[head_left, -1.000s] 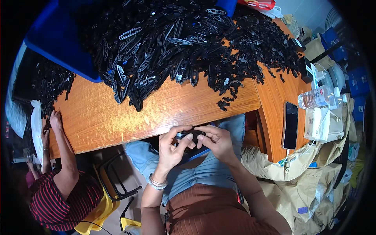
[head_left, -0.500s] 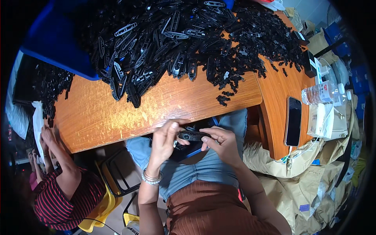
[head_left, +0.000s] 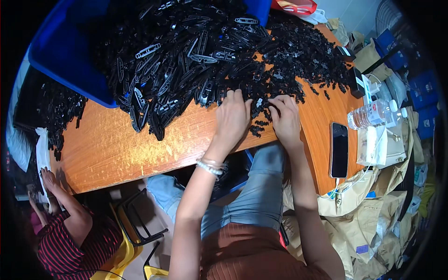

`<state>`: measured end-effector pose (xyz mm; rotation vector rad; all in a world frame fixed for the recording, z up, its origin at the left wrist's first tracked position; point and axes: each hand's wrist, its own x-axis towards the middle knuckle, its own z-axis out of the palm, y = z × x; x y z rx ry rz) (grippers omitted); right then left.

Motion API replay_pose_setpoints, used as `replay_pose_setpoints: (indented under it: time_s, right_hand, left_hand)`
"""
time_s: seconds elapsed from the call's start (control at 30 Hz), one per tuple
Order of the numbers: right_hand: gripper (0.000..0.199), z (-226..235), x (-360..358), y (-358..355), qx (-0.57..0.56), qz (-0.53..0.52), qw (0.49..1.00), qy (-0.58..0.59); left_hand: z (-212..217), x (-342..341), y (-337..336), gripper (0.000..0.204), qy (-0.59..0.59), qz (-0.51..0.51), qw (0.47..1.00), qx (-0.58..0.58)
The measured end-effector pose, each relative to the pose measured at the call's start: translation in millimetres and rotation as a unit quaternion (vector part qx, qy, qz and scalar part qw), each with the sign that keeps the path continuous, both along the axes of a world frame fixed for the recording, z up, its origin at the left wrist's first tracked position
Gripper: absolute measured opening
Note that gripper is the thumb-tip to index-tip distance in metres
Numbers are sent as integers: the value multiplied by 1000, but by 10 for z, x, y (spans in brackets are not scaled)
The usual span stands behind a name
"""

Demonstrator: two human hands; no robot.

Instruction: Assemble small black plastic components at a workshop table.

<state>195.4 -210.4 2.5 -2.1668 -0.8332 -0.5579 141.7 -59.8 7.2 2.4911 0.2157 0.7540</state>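
Observation:
My left hand [head_left: 232,117] reaches palm down to the front edge of a heap of long black plastic parts [head_left: 182,60]. Its fingers stretch over the parts, the thumb stands apart, and whatever lies beneath them is hidden. Close by on the right, my right hand [head_left: 286,120] bends its fingers over small black wavy plastic pieces [head_left: 258,127], thumb and index finger apart. Nothing shows held in either hand. A small pale grey piece [head_left: 259,101] lies between the two hands. On my lap is a dark part [head_left: 224,175], partly covered by my left forearm.
A large blue bin [head_left: 70,60] leans at the back left of the wooden table [head_left: 140,149]. More small black pieces [head_left: 308,51] spread at the back right. A phone [head_left: 338,150] with a cable and a water bottle [head_left: 371,114] lie right. A person in a striped top [head_left: 79,242] works left.
Both my hands have moved from above my lap forward onto the table's parts. The long black part they held is no longer in them. The view has shifted slightly.

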Motion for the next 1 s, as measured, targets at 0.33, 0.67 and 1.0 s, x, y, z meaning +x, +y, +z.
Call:
replay_pose_setpoints:
  time_s: [0.33,0.67,1.0]
  right_hand:
    - [18,-58,-87,177,20,77,997,-4]
    - [11,-4,-254,269,261,88,938,209]
    - [18,109,-647,386,202,149,936,247]
  left_hand:
    - [-29,-411,123,22,-20,38,996,-84]
    - [-1,-1110,177,19,-63,-22,836,-545]
    - [-99,-1170,80,15,-112,13,777,-620]
